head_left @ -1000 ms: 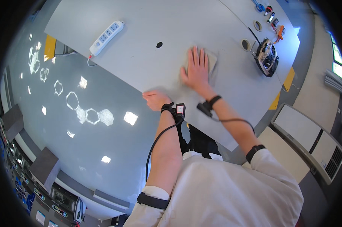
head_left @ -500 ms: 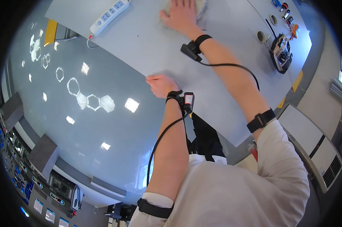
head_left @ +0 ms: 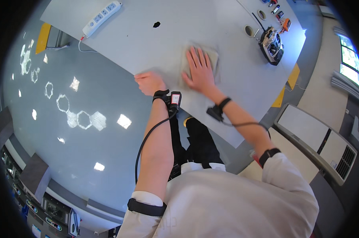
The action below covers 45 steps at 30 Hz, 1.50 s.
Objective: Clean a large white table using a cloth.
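You are pressing your right hand (head_left: 200, 69) flat on a grey cloth (head_left: 211, 55), with your fingers spread wide. The cloth is lying on the big grey table (head_left: 147, 43), near the edge closest to you. Your left hand (head_left: 149, 82) is resting on that edge of the table, just beside the cloth. Its fingers are curled in, like a loose fist, and it is not holding anything that you can see. A white power strip (head_left: 101, 16) is lying far off near the left end of the table. A small black spot (head_left: 157, 24) is sitting on the table past the cloth. A black remote controller (head_left: 271, 45) is lying off to the right.
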Available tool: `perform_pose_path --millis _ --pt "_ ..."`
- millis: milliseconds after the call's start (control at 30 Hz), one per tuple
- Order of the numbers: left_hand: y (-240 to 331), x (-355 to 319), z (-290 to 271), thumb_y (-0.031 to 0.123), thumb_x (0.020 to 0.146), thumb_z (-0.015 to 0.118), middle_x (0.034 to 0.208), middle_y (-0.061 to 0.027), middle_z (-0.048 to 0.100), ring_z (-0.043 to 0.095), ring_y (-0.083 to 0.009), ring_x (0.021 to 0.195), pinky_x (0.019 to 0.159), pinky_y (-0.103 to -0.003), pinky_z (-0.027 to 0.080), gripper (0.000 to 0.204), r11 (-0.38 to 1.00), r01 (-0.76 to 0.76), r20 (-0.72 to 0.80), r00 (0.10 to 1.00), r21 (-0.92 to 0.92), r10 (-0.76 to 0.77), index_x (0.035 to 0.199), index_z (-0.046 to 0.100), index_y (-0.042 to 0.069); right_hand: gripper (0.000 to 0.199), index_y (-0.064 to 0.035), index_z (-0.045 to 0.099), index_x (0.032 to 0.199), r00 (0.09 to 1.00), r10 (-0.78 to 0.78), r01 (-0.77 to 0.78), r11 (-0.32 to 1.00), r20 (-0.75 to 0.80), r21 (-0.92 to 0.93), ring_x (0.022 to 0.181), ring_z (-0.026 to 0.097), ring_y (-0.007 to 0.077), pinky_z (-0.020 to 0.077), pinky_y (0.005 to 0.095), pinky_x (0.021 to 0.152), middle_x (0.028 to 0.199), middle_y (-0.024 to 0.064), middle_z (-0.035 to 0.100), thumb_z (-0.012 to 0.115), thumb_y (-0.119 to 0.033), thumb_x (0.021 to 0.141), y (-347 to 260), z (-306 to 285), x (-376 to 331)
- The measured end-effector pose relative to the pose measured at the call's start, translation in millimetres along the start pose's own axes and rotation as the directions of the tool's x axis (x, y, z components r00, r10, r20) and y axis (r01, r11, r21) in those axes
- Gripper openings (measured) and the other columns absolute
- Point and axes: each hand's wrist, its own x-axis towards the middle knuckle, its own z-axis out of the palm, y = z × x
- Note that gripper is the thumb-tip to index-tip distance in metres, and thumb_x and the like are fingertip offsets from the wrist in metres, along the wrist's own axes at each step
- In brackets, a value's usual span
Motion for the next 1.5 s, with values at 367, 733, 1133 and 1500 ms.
perform_pose_path --millis 367,733,1133,1500 --pt "3.0 -8.7 -10.1 0.031 0.099 0.018 0.085 -0.0253 0.064 0.061 -0.046 0.082 0.072 -0.054 0.049 0.047 0.997 0.078 0.088 0.993 -0.003 -0.077 0.098 0.051 -0.002 0.082 0.0024 0.026 0.143 0.975 0.159 -0.159 0.987 0.156 -0.01 0.14 0.016 0.0421 0.0126 0.055 0.112 0.151 0.0217 0.022 0.055 -0.04 0.079 -50.7 -7.1 -124.2" --pt "3.1 1.9 -4.0 0.033 0.098 0.021 0.097 -0.0241 0.064 0.06 -0.0453 0.09 0.079 -0.053 0.047 0.048 0.994 0.108 0.09 0.99 -0.017 -0.106 0.105 0.056 0.0 0.081 -0.0066 0.026 0.145 0.998 -0.058 0.058 0.998 0.005 -0.039 0.14 0.02 0.0346 0.0153 0.0489 0.113 0.152 0.0128 0.024 0.057 -0.039 0.078 73.0 -8.5 58.0" --pt "-16.6 3.9 12.4 0.033 0.098 0.022 0.096 -0.029 0.06 0.054 -0.0496 0.086 0.071 -0.054 0.042 0.048 0.997 0.078 0.031 0.996 0.029 -0.079 0.096 0.054 -0.004 0.076 -0.0051 0.026 0.145 0.922 0.224 -0.261 0.962 -0.316 -0.077 0.14 0.02 0.0323 0.0132 0.0461 0.114 0.152 0.014 0.024 0.047 -0.047 0.086 251.9 -10.6 248.3" --pt "-15.7 5.6 12.9 0.039 0.098 0.018 0.087 -0.0279 0.063 0.057 -0.0494 0.083 0.069 -0.057 0.044 0.052 0.976 0.17 -0.059 0.985 0.138 -0.163 0.093 0.055 0.002 0.08 0.0038 0.024 0.143 0.787 0.529 -0.577 0.813 -0.319 -0.075 0.14 0.019 0.0376 0.0126 0.0471 0.114 0.151 0.0199 0.021 0.045 -0.048 0.086 179.2 1.9 183.1"
